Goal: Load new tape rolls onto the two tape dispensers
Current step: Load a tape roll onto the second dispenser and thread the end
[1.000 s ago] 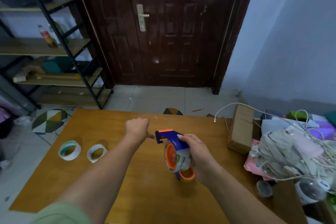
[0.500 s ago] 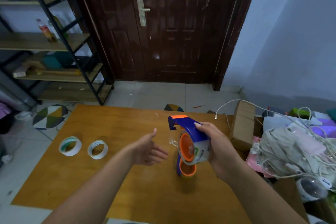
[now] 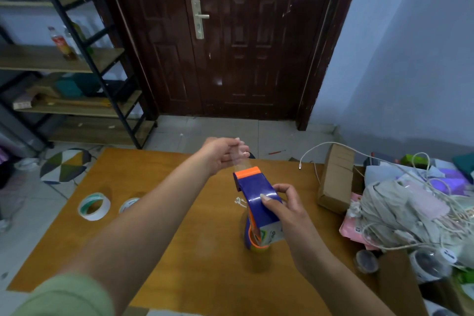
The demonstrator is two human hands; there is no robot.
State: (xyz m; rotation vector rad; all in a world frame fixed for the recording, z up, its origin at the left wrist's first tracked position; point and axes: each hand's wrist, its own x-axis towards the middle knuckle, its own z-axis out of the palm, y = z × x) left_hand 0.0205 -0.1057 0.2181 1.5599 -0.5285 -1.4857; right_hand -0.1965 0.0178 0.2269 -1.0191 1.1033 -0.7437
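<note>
Right hand [image 3: 284,209] grips the blue tape dispenser [image 3: 256,195] above the tabletop [image 3: 205,277], left hand [image 3: 223,154] pinches the clear tape strip [image 3: 239,161] running to its orange end, two tape rolls [image 3: 94,206] lying at left

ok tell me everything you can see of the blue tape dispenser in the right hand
The blue tape dispenser looks like glossy plastic: a curved blue shell with an orange cutter end pointing up and away, an orange side, and a white printed label at its lower end. The right hand grips it above the table, thumb on the shell. A clear tape strip runs from the orange end to the left hand, which pinches it.
</note>
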